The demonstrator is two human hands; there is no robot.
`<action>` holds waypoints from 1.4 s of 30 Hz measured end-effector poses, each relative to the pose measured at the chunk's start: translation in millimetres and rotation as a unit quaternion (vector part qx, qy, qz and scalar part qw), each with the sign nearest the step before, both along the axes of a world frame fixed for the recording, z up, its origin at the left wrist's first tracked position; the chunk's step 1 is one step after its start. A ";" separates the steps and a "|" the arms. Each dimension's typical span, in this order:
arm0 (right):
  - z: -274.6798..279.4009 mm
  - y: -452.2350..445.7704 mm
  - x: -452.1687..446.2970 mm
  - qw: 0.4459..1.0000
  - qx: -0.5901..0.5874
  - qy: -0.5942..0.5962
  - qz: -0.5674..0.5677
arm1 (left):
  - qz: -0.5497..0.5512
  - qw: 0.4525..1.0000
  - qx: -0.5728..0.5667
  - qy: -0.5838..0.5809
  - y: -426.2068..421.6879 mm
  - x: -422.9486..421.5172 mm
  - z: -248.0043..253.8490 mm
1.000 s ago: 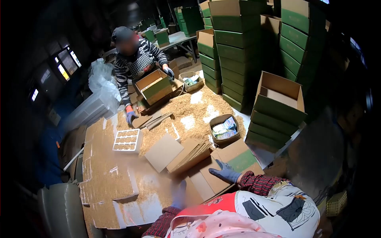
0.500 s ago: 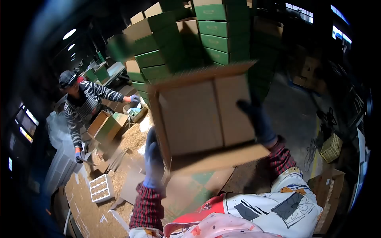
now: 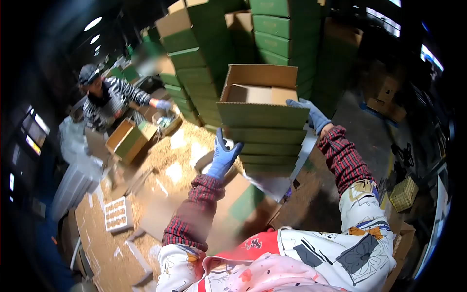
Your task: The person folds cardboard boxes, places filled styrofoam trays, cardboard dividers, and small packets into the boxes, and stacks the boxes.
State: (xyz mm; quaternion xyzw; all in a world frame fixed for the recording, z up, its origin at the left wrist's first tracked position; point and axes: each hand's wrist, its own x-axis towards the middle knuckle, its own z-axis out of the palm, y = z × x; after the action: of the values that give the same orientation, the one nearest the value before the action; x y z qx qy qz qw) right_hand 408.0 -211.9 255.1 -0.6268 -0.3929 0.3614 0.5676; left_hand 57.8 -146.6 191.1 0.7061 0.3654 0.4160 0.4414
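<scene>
A person in red checked sleeves (image 3: 345, 158) is holding both arms out to a green box (image 3: 262, 116). The box is sitting on top of a short pile (image 3: 267, 150) of green boxes, and its open top is facing up. Brown card is showing inside it. The left hand (image 3: 224, 155) is pointing up at the box's left side, with fingers and thumb spread wide, so it is not gripping. I cannot tell if it is touching the box. The right hand (image 3: 314, 117) is putting its fingers at the box's right corner, but I cannot tell if it is gripping.

A flat card (image 3: 243, 197) with a green band is lying below the left hand. Tan crumbs (image 3: 187, 138) are lying in a heap to the left, and a white tray (image 3: 129, 210) is sitting nearby. Farther back, a person in a stripy top (image 3: 124, 90) is working behind an open box (image 3: 136, 150). Tall stacks (image 3: 272, 41) of green boxes are standing behind the short pile.
</scene>
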 end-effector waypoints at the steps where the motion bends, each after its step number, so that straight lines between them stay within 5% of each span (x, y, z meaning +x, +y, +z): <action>1: 20.9 -8.3 -21.2 0.995 -0.063 -0.056 -0.046 | 0.027 0.998 -0.044 -0.044 -14.5 -10.4 -4.6; 2: 33.9 -17.7 -26.9 0.997 -0.050 -0.054 0.030 | 0.014 0.997 -0.051 -0.049 -21.0 -29.9 -20.1; 3: 2.9 12.7 4.0 0.991 -0.095 -0.090 -0.009 | 0.004 0.997 -0.062 -0.055 -29.1 -54.7 -40.5; 5: -18.8 -9.5 0.8 0.973 0.110 0.198 0.036 | 0.050 0.997 -0.057 0.001 -77.6 -112.9 -65.7; 6: -65.6 -12.4 41.2 0.947 0.238 -0.212 0.030 | 0.072 0.994 -0.072 0.038 -99.7 -150.4 -100.2; 8: -93.9 -63.2 -15.6 0.935 0.303 0.106 -0.149 | 0.195 0.966 -0.067 0.158 -175.9 -204.9 -134.3; 9: -131.7 -83.9 -26.2 0.918 0.296 0.188 -0.186 | 0.225 0.941 -0.066 0.244 -212.2 -228.6 -144.9; 11: -209.3 -130.6 -87.8 0.954 0.143 0.094 -0.245 | 0.249 0.881 -0.023 0.402 -275.1 -250.5 -156.8; 12: -255.7 -145.3 -116.0 0.978 0.098 0.083 -0.167 | 0.258 0.841 -0.003 0.476 -306.7 -261.2 -162.4; 13: -256.9 -147.7 -154.6 0.994 0.027 -0.082 -0.073 | 0.300 0.810 -0.115 0.491 -321.3 -259.6 -171.1; 14: -253.8 -151.3 -188.4 0.968 -0.039 -0.245 0.024 | 0.313 0.828 -0.153 0.439 -328.5 -259.6 -181.4; 15: -274.4 -150.2 -199.6 0.861 -0.067 -0.504 0.031 | 0.324 0.844 -0.187 0.385 -334.4 -258.9 -194.3; 18: -260.7 -101.7 -224.4 0.851 -0.106 -0.504 0.103 | 0.353 0.841 -0.241 0.330 -315.5 -246.4 -201.4; 20: -250.1 -76.7 -232.4 0.907 -0.187 -0.341 0.159 | 0.354 0.829 -0.292 0.319 -307.3 -239.8 -201.4; 23: -220.5 -79.9 -240.2 0.924 -0.188 -0.281 0.180 | 0.335 0.837 -0.294 0.319 -311.9 -236.8 -206.0; 25: -259.4 -91.9 -225.2 0.929 -0.098 -0.331 0.135 | 0.335 0.851 -0.296 0.276 -317.9 -242.3 -203.0; 27: -281.5 -92.8 -210.7 0.991 -0.064 -0.113 0.025 | 0.333 0.881 -0.274 0.195 -322.7 -248.4 -194.9; 28: -264.7 -89.7 -215.4 0.991 -0.057 -0.113 0.032 | 0.342 0.879 -0.270 0.191 -322.1 -253.8 -195.4; 31: -198.5 -83.2 -232.8 0.995 -0.100 0.003 0.005 | 0.388 0.862 -0.300 -0.127 -321.0 -277.6 -190.6; 32: -202.8 -68.1 -233.2 1.000 0.014 0.019 0.019 | 0.354 0.820 -0.376 -0.247 -317.8 -291.5 -168.1; 33: -206.5 -55.4 -232.6 0.991 0.126 0.034 0.032 | 0.331 0.800 -0.401 -0.300 -315.6 -294.1 -147.2; 35: -182.7 -40.5 -253.9 0.989 0.130 -0.003 0.068 | 0.310 0.774 -0.422 -0.355 -303.8 -309.5 -127.3; 36: -176.6 -32.9 -266.0 0.985 0.138 -0.031 0.097 | 0.101 0.730 -0.446 -0.509 -297.6 -336.1 -148.4; 38: -177.9 -22.6 -288.3 0.977 0.150 -0.030 0.149 | 0.090 0.808 -0.472 -0.340 -286.8 -341.5 -84.9; 39: -174.5 -22.2 -300.8 0.974 0.158 -0.029 0.158 | 0.096 0.811 -0.463 -0.345 -281.5 -332.2 -58.8; 41: -163.0 -32.2 -335.7 0.970 0.207 -0.058 0.117 | -0.016 0.949 -0.304 -0.077 -273.3 -311.2 -27.3; 42: -115.4 -51.0 -355.3 0.968 0.129 -0.141 0.161 | -0.075 0.934 -0.338 -0.085 -268.9 -295.9 -8.4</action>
State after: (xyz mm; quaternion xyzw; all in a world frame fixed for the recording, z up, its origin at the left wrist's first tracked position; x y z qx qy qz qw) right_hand 52.7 -262.9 139.7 -0.5216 -0.6082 0.3023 0.5163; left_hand -238.1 -415.5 182.7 0.5028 0.3912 0.2920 0.7134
